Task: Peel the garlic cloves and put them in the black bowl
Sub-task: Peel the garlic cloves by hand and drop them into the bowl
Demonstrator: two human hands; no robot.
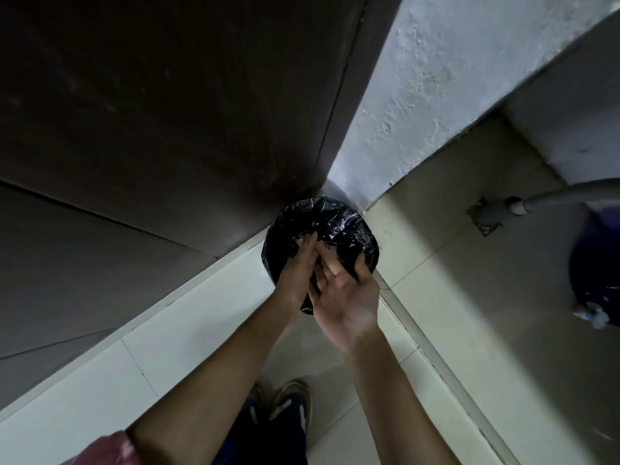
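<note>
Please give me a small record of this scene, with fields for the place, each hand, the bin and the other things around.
place: corner of a tiled floor, between a dark panel and a rough white wall
bin: round, lined with a black plastic bag, standing in the corner
left hand: open, fingers straight, above the bin
right hand: open, palm up, above the bin's near edge
held: nothing visible in either hand
task things: none in view
other: grey pipe; dark blue container; shoes
</note>
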